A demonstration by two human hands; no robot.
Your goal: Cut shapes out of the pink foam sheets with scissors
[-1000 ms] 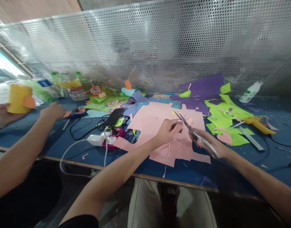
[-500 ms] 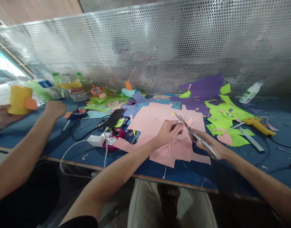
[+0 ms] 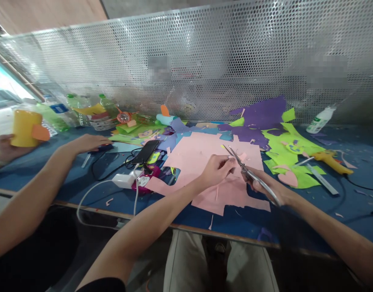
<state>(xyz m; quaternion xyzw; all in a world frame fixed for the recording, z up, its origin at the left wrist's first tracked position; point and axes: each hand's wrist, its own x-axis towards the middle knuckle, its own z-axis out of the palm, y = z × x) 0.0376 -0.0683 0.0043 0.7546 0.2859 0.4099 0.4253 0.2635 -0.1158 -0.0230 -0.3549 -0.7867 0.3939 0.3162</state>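
Pink sheeting is spread, in the head view, across the middle of the blue tabletop [image 3: 308, 215]. This large pink sheet [image 3: 186, 158] is partly covered by the left hand [image 3: 218, 169] and its forearm, and the outline beneath them is lost. A small pink piece [image 3: 231, 158] is pinched between the thumb and fingers of the left hand, over the sheet; it is mostly concealed by the fingertips, and its full shape cannot be told. The scissors [image 3: 246, 169] are gripped by the right hand [image 3: 262, 182], with the fingers curled about the handles; how the loops are filled is hidden. The right arm is cut off by the frame's edge. At far left, a yellow cylinder [image 3: 26, 127] is held by a co-worker's hand [image 3: 5, 148], and a dark object beneath another co-worker's hand [image 3: 87, 142] is hard to make out.

The scissors are silvery and slender, their blades slightly parted and directed away from the body, above the sheet. The sheet is pale and flat, its border broken by stepped notches; pink slivers are scattered upon it. A heart-shaped pink piece [image 3: 288, 178] is laid to the right on green sheets [image 3: 277, 149], near a yellow glue gun [image 3: 337, 163].
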